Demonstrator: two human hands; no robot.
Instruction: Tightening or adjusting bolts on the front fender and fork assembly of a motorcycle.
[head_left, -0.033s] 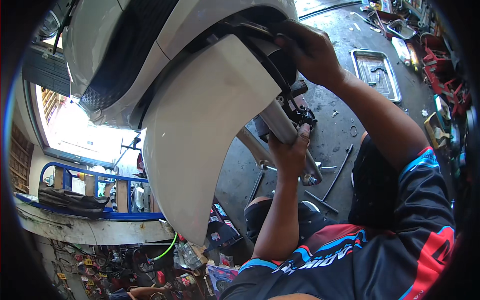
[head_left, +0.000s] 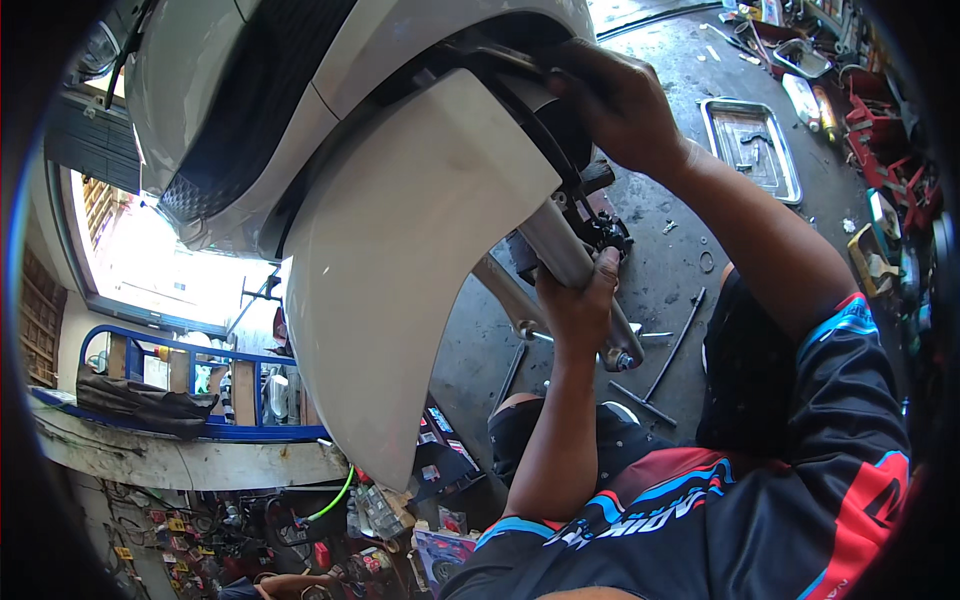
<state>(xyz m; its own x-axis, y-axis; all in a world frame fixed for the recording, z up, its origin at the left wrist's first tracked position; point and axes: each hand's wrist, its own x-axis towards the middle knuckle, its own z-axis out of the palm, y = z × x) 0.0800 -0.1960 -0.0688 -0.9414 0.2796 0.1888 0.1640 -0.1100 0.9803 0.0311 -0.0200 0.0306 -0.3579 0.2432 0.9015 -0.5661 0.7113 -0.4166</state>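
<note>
The white front fender (head_left: 400, 250) of a scooter curves down through the middle of the view. Just right of its edge, my left hand (head_left: 578, 305) is closed round a silver fork leg (head_left: 556, 240), thumb up beside a dark brake caliper (head_left: 609, 232). My right hand (head_left: 620, 110) is raised above the fender at the wheel arch. Its fingers are curled, dark and partly blurred, round the end of a metal wrench-like bar (head_left: 495, 53) that reaches under the body panel. The bar's far end is hidden. Below, the second fork leg (head_left: 510, 292) shows behind the fender.
A metal tray (head_left: 753, 150) with small parts lies on the floor to the right. A T-handle tool (head_left: 672, 350) rests by my knees. Red toolboxes (head_left: 890, 150) crowd the right edge. A blue metal frame (head_left: 250, 395) and cluttered parts fill the lower left.
</note>
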